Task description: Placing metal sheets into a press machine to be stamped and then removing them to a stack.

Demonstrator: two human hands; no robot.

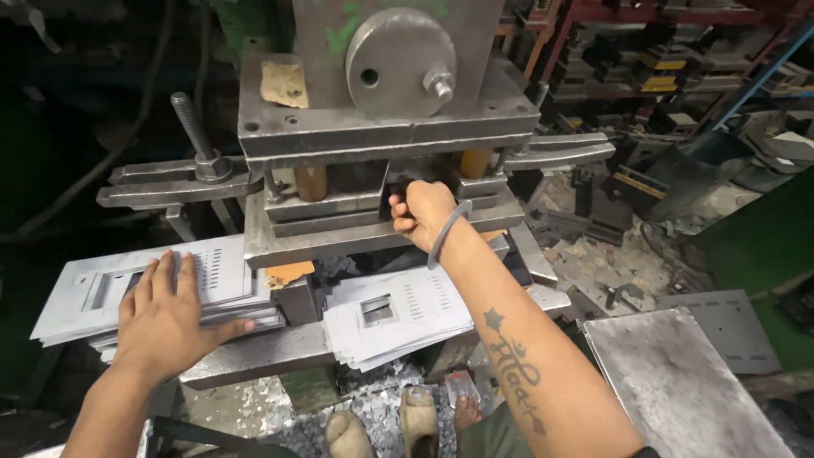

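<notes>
Resting flat with fingers spread, the left hand (165,318) is pressing down on a stack of punched metal sheets (102,293) lying at the left side of the press bed (254,356); it is released, gripping nothing, only its palm and fingers lying on the top sheet. The right hand (421,212) is reaching into the gap of the press die (373,203), its fingers curled and clenched there; what they are closing on is sitting in shadow, so I cannot tell what it is. A metal bangle (447,231) is hanging on that wrist. Just below the right forearm, a second stack of punched sheets (394,318) is lying fanned out at the front of the press, well apart from the left hand. A grey flat plate (678,382) is lying at the right, and metal scraps (381,407) are covering the floor around the person's bare feet (420,424).
</notes>
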